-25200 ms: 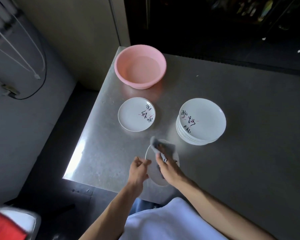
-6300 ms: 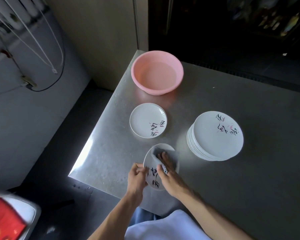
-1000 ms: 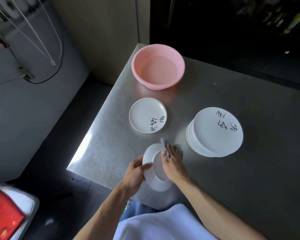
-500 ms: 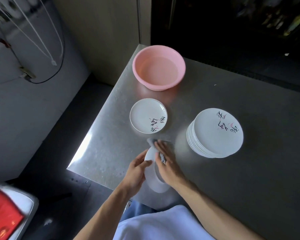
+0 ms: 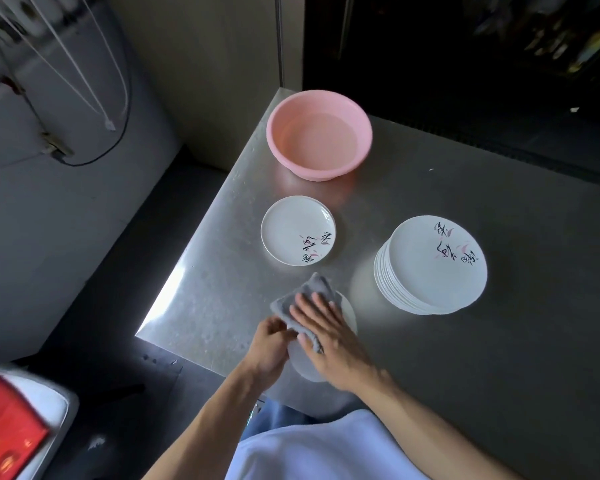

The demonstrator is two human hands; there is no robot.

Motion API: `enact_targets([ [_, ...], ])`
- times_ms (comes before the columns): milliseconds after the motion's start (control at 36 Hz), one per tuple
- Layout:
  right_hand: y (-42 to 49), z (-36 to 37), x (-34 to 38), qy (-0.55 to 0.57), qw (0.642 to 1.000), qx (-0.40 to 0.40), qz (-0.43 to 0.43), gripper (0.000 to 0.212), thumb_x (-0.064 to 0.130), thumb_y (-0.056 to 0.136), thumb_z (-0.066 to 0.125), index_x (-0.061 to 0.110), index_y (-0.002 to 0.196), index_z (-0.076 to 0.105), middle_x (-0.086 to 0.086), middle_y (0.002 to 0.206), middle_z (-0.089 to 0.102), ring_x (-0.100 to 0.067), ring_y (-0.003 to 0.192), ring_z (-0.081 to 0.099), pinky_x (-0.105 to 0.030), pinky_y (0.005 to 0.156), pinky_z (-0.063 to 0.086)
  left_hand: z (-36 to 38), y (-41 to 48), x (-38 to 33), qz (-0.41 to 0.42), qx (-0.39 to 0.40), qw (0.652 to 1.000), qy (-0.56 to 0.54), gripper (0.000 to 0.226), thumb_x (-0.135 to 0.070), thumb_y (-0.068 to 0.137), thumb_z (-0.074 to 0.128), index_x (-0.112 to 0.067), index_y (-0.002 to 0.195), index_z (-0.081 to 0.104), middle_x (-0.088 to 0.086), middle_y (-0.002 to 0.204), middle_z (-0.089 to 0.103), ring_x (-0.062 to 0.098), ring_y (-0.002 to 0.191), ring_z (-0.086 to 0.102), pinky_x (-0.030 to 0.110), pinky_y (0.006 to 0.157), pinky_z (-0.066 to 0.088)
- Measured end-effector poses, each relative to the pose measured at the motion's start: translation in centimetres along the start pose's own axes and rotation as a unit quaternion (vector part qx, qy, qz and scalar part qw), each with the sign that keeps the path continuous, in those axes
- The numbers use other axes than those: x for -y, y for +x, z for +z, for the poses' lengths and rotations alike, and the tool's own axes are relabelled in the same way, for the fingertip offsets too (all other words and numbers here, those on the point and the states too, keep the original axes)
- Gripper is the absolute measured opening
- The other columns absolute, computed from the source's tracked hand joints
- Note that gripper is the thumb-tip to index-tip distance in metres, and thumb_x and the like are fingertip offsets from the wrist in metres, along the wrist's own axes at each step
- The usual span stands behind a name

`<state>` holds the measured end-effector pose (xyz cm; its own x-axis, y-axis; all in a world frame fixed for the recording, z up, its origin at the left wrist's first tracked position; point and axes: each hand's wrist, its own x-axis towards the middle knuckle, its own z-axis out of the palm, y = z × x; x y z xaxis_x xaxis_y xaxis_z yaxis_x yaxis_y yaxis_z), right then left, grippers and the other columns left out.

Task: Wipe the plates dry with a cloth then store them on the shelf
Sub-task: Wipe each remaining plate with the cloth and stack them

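Since half a second ago the small white round plate has dropped from on-edge to nearly flat at the steel table's near edge. The left hand grips its rim and the right hand lies flat, pressing the grey cloth on it. So still wiping, I'd say, shelf comes later.

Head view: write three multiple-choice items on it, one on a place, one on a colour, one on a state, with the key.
1. The pink basin stands at the table's: A far left corner; B near right corner; C middle.
2. The cloth is: A red; B grey; C green.
3. The right hand is: A fisted, empty; B gripping the basin; C flat on the cloth.
Key: A, it sits by the far left edges; B, grey folds show; C, straight fingers press it onto the plate.
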<state>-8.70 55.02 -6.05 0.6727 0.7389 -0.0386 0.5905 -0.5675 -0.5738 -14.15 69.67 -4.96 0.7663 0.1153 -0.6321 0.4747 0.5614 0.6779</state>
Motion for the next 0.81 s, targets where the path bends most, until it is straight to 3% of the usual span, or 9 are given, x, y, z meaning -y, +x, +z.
enact_targets([
  [83,1.3,0.0,-0.8,0.029,0.975,-0.056,0.214,0.057,0.042,0.105,0.027,0.017,0.156,0.033,-0.002,0.165,0.021,-0.024,0.153,0.017,-0.044,0.123,0.016,0.3,-0.2,0.2,-0.006,0.007,0.998,-0.056,0.036,0.005,0.096,0.057,-0.004,0.13,0.066,0.027,0.122,0.07,0.037,0.105,0.069,0.049,0.094,0.054],
  [139,2.3,-0.3,-1.0,0.084,0.944,-0.029,0.318,0.056,0.037,0.108,0.028,0.012,0.158,0.023,-0.007,0.167,0.015,-0.025,0.154,0.012,-0.04,0.124,0.008,0.2,-0.2,0.2,-0.014,-0.008,0.997,-0.071,0.041,0.008,0.096,0.053,-0.006,0.132,0.065,0.027,0.125,0.069,0.037,0.107,0.068,0.051,0.096,0.052],
  [250,1.9,0.0,0.3,0.086,0.977,-0.062,0.183,0.071,0.056,0.104,0.018,0.008,0.154,0.032,-0.01,0.164,0.022,-0.022,0.153,0.017,-0.034,0.124,0.011,0.7,-0.4,-0.9,-0.032,0.019,0.999,-0.005,0.035,0.0,0.096,0.055,-0.006,0.128,0.068,0.029,0.12,0.071,0.035,0.103,0.07,0.046,0.092,0.052],
  [333,0.3,0.5,0.4,0.065,0.995,-0.034,0.069,0.062,0.051,0.107,0.021,0.014,0.155,0.033,-0.004,0.165,0.023,-0.02,0.154,0.014,-0.035,0.124,0.012,0.7,-0.6,-1.4,-0.036,0.054,0.996,0.053,0.035,-0.014,0.088,0.068,-0.007,0.122,0.072,0.031,0.12,0.069,0.034,0.101,0.069,0.046,0.092,0.051],
  [528,-0.1,0.2,-2.5,0.048,0.959,-0.035,0.278,0.076,0.056,0.096,0.01,0.014,0.157,0.027,-0.007,0.16,0.033,-0.023,0.149,0.027,-0.036,0.125,0.007,0.1,-0.5,-0.9,-0.054,0.026,0.997,0.039,0.03,-0.006,0.095,0.064,-0.009,0.124,0.073,0.025,0.12,0.072,0.032,0.098,0.068,0.044,0.087,0.051],
  [583,-0.6,0.2,-1.7,0.063,0.973,-0.033,0.22,0.08,0.064,0.099,0.009,0.012,0.157,0.029,-0.007,0.164,0.025,-0.023,0.153,0.02,-0.027,0.124,0.003,0.3,-0.4,-0.8,-0.054,0.031,0.997,0.039,0.03,-0.003,0.098,0.06,-0.008,0.125,0.072,0.024,0.12,0.072,0.033,0.099,0.069,0.045,0.088,0.052],
  [694,-1.5,-0.1,0.5,0.024,1.0,-0.01,0.001,0.057,0.047,0.107,0.022,0.019,0.156,0.032,0.001,0.165,0.023,-0.019,0.154,0.013,-0.032,0.125,0.007,0.7,-0.4,-0.7,-0.052,0.023,0.998,0.04,0.028,0.002,0.084,0.07,0.004,0.112,0.072,0.029,0.109,0.072,0.034,0.094,0.07,0.043,0.086,0.055],
  [750,-1.2,0.0,0.1,0.01,0.999,-0.022,0.026,0.058,0.048,0.107,0.021,0.02,0.157,0.031,0.002,0.166,0.021,-0.019,0.155,0.011,-0.035,0.125,0.006,0.7,-0.3,-0.5,-0.048,0.02,0.999,0.006,0.029,0.003,0.088,0.068,0.006,0.117,0.068,0.028,0.111,0.071,0.035,0.096,0.07,0.042,0.085,0.057],
  [806,-0.5,0.3,-1.2,0.009,0.983,-0.057,0.175,0.067,0.053,0.104,0.014,0.016,0.157,0.03,-0.003,0.166,0.02,-0.023,0.154,0.012,-0.039,0.124,0.008,0.6,-0.2,-0.2,-0.048,0.009,0.998,-0.038,0.028,0.002,0.095,0.062,0.005,0.123,0.063,0.027,0.112,0.068,0.035,0.098,0.067,0.043,0.084,0.056],
])
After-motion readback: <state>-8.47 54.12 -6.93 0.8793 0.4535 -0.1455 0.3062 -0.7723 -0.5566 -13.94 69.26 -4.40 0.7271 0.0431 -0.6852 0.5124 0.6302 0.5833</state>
